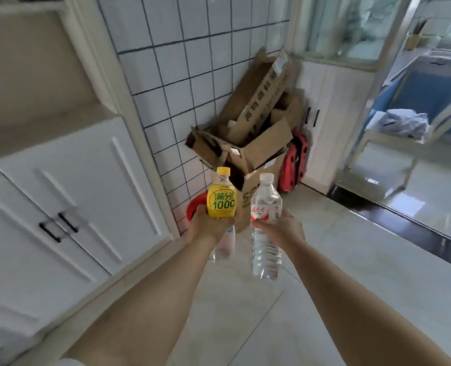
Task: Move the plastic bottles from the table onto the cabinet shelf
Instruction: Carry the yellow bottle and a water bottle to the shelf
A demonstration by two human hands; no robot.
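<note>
Left hand point(208, 224) grips the yellow-label bottle point(221, 200) around its lower half, fingers wrapped round it, bottle upright with its yellow cap above the hand; a second clear bottle point(223, 247) hangs below the same hand, though how it is held is hidden. Right hand point(280, 229) clasps the clear water bottle point(266, 231) at mid-body, just under its red label, cap up, base below the fist. Both bottles are held in the air right of the white cabinet point(68, 202), its shelf point(34, 83) up and left of them, cardboard boxes point(248, 133) beyond.
</note>
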